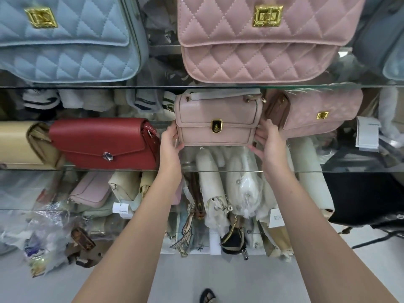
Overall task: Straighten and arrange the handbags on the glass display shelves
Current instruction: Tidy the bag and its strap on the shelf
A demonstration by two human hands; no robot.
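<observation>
Two bare forearms rise from the bottom of the frame towards the middle, the left forearm [131,237] slanting up and right, the right forearm [317,237] slanting up and left. Between them at the bottom edge a dark shoe [207,296] shows on the grey floor [185,270].

The left hand [169,142] clasps the lower left corner of a small pale pink handbag [218,121]. Its thumb lies up along the bag's left side and its fingers [179,147] curl in under the corner. The right hand [270,143] mirrors it at the lower right corner, thumb raised beside the bag's right edge and fingers curled round the bottom. The bag sits upright between the two palms at frame centre, gold clasp facing the camera. It is over the middle glass shelf [328,170], though whether it rests on the glass cannot be told.

On that shelf, from the left, lie a beige handbag [19,145], a red handbag [105,143] just beside the left hand, and a quilted pink handbag [317,112] close behind the right hand, then a white tag [367,134].

The upper glass shelf [153,86] carries a blue quilted handbag [65,40] at upper left and a large pink quilted handbag [262,40] at upper centre.

Below, the lower shelf holds a pale pink purse [91,191] at left and cream bags in plastic wrap [247,189] at centre.
</observation>
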